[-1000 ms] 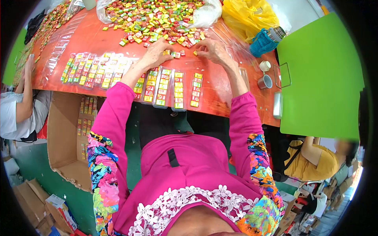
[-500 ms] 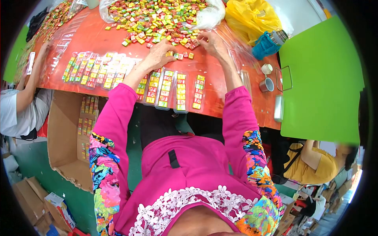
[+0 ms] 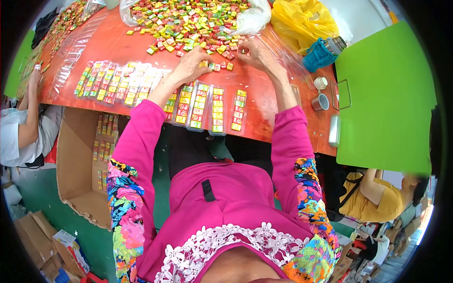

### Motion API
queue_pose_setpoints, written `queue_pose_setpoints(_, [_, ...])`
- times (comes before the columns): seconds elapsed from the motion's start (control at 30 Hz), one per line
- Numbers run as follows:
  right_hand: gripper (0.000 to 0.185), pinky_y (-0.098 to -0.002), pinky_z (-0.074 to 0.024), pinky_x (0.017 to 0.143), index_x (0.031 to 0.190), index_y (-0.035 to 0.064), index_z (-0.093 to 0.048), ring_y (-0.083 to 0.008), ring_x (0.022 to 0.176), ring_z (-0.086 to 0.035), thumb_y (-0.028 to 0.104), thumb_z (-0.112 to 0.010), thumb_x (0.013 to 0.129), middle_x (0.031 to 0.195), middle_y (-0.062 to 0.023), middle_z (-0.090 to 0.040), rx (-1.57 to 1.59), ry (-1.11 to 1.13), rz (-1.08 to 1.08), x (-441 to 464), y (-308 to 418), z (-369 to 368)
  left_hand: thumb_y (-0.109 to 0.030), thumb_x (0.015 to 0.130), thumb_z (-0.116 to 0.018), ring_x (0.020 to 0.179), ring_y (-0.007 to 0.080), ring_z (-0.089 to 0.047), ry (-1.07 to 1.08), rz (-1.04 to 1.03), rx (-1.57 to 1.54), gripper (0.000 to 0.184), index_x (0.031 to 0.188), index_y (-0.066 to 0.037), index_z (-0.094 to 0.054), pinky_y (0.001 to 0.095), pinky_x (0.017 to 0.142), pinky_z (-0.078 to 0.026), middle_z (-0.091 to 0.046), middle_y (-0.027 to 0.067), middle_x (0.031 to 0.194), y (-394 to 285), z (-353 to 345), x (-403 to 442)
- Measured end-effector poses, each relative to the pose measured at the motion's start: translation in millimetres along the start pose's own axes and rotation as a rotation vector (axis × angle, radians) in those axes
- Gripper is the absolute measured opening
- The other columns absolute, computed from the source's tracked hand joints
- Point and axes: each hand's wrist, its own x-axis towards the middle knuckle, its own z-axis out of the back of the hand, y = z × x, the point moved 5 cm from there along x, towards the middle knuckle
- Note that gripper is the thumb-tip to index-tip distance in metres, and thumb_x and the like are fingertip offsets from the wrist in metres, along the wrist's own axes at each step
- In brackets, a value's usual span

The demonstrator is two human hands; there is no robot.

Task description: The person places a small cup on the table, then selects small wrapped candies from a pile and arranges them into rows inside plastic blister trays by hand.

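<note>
A large heap of small wrapped candies [image 3: 188,23] in red, yellow and green covers the far part of the red table. My left hand [image 3: 191,67] rests near the heap's front edge, thumb and index finger curled around the left end of a short row of candies [image 3: 217,67]. To the right, my right hand [image 3: 257,54] is at the heap's right edge, fingertips pinched together at a reddish candy partly hidden by them. Nearer me lie clear plastic trays [image 3: 217,111] filled with single columns of candies. More filled trays [image 3: 101,82] stand side by side at the left.
Empty clear trays [image 3: 283,52] are stacked right of my right hand. Beyond are a yellow plastic bag [image 3: 304,23], a bottle in a blue cover [image 3: 321,54] and two cups [image 3: 320,102]. A cardboard box [image 3: 78,160] sits below the table's left edge. A co-worker's arm [image 3: 30,108] reaches in at left.
My right hand has drawn slightly right and toward me, its fingers closing more. My left hand stays almost in place. The co-worker's arm at left has shifted away from the stacked trays.
</note>
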Motion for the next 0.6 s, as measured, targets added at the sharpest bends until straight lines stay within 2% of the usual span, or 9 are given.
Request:
queue_pose_setpoints(0.13, [0.024,-0.0395,-0.051,0.07,0.099,0.0025,-0.072,-0.0288,0.078,-0.065,0.018,-0.07,0.081,0.083,-0.017,-0.068,0.118,0.34,-0.079,-12,22,1,-0.021,0.083,-0.073,0.106,0.0294,-0.057,0.01,0.003,-0.011,0.03,0.11,-0.008,-0.069,0.0395,0.09,-0.046,-0.057,0.0119,0.105,-1,-1,3])
queue_pose_setpoints(0.23, [0.024,-0.038,-0.0519,0.07,0.1,0.0014,-0.071,-0.0271,0.078,-0.066,0.015,-0.072,0.079,0.083,-0.0161,-0.069,0.252,0.29,-0.097,-11,26,-11,-0.022,0.083,-0.073,0.107,0.0291,-0.057,-0.002,-0.006,0.003,0.031,0.11,-0.008,-0.069,0.0393,0.091,-0.046,-0.057,0.0115,0.106,3,-4,4])
queue_pose_setpoints(0.27, [0.024,-0.0407,-0.0501,0.066,0.091,-0.0011,-0.069,-0.029,0.073,-0.065,0.014,-0.075,0.073,0.077,-0.0159,-0.067,0.293,0.221,-0.058,-10,31,-12,-0.022,0.083,-0.073,0.106,0.0291,-0.057,-0.003,-0.012,0.006,0.031,0.11,-0.008,-0.069,0.0395,0.091,-0.046,-0.057,0.0114,0.106,4,-6,5])
queue_pose_setpoints(0.37, [0.024,-0.0413,-0.0495,0.07,0.089,-0.0016,-0.067,-0.0301,0.078,-0.063,0.014,-0.075,0.073,0.079,-0.0159,-0.064,0.282,0.173,-0.029,-11,39,-13,-0.024,0.083,-0.074,0.106,0.0291,-0.057,0.004,-0.001,0.018,0.031,0.11,-0.009,-0.07,0.0401,0.091,-0.046,-0.056,0.0111,0.103,-1,-6,6])
queue_pose_setpoints(0.47, [0.027,-0.0386,-0.0502,0.071,0.101,0.0021,-0.068,-0.0269,0.08,-0.062,0.018,-0.075,0.08,0.087,-0.0143,-0.062,0.216,0.163,-0.008,-14,36,-16,-0.025,0.082,-0.075,0.104,0.0291,-0.057,0.012,0.012,0.009,0.032,0.109,-0.011,-0.071,0.0407,0.089,-0.046,-0.056,0.0109,0.101,-7,-4,6])
queue_pose_setpoints(0.6, [0.027,-0.0386,-0.0491,0.071,0.101,0.0035,-0.068,-0.0275,0.081,-0.06,0.019,-0.074,0.081,0.088,-0.0134,-0.058,0.243,0.059,0.002,-18,33,-24,-0.026,0.081,-0.076,0.102,0.0287,-0.057,-0.003,0.021,0.022,0.033,0.111,-0.013,-0.072,0.0407,0.087,-0.046,-0.055,0.0112,0.1,-12,-3,6])
